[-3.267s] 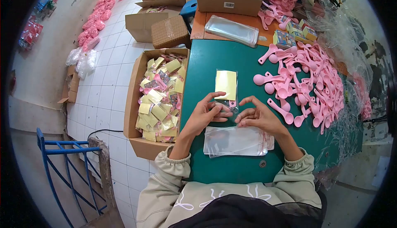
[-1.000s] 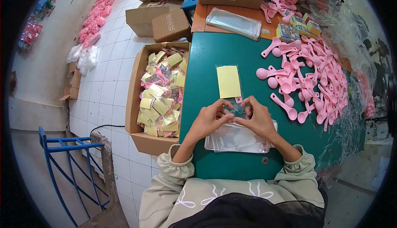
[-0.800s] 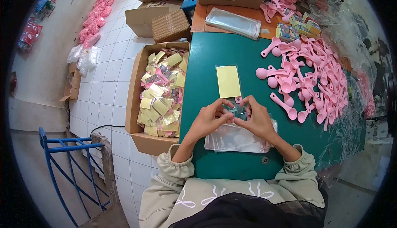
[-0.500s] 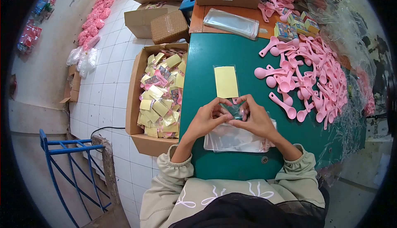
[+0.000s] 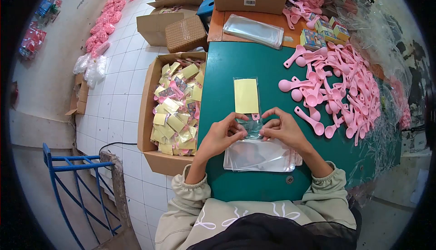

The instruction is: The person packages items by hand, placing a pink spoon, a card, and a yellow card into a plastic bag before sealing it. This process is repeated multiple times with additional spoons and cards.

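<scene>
A clear plastic bag [image 5: 252, 126] lies in front of me, its near end between my two hands. Inside its far part is a yellow card [image 5: 246, 96], and the pink handle end of a measuring spoon [image 5: 255, 116] shows just below the card. My left hand [image 5: 225, 133] pinches the left edge of the bag with thumb and fingers. On the opposite edge, my right hand [image 5: 285, 129] does the same. Directly under my wrists rests a stack of clear plastic bags [image 5: 256, 157]. The rest of the spoon is hidden by the card.
Many pink spoons [image 5: 336, 91] are heaped on the green table [image 5: 222, 68] to the right. A cardboard box [image 5: 147, 109] at left holds filled packets. Card stacks [image 5: 313, 39] and more clear bags [image 5: 254, 30] lie at the back. A blue metal rail [image 5: 77, 164] stands lower left.
My hands have moved apart and slightly toward me, so the bag's near end, bunched between them before, is now spread flatter. The spoon handle end shows more.
</scene>
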`<state>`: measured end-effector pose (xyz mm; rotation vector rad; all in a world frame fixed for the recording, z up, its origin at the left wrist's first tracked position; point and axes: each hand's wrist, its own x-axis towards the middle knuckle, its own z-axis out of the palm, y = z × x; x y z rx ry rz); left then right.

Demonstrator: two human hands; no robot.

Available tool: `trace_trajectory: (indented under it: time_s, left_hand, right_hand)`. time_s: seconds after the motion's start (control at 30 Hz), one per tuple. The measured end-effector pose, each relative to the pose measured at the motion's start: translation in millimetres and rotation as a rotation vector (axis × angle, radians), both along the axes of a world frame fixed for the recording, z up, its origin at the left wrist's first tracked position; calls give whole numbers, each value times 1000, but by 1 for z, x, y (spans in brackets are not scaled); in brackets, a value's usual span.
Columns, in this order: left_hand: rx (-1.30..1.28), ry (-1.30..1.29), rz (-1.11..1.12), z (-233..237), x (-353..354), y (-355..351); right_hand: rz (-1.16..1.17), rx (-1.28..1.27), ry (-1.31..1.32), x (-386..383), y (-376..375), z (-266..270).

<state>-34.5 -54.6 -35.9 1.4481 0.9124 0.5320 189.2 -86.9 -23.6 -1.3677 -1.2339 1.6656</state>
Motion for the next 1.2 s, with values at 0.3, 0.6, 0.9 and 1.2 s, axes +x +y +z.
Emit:
trace_trajectory:
  time_s: [0.3,0.6,0.9,1.2]
  left_hand:
    - [359,382,181,14,2,-5]
    - [837,484,-296,9,-6,27]
    - [926,412,-116,-16,14,39]
    - [935,373,-54,-22,16,37]
  right_hand:
    - [51,66,-189,2,11,4]
    - [74,633,-567,-6,9,3]
    - [205,724,-733,0,21,-9]
    - [276,683,-795,-3,27,-11]
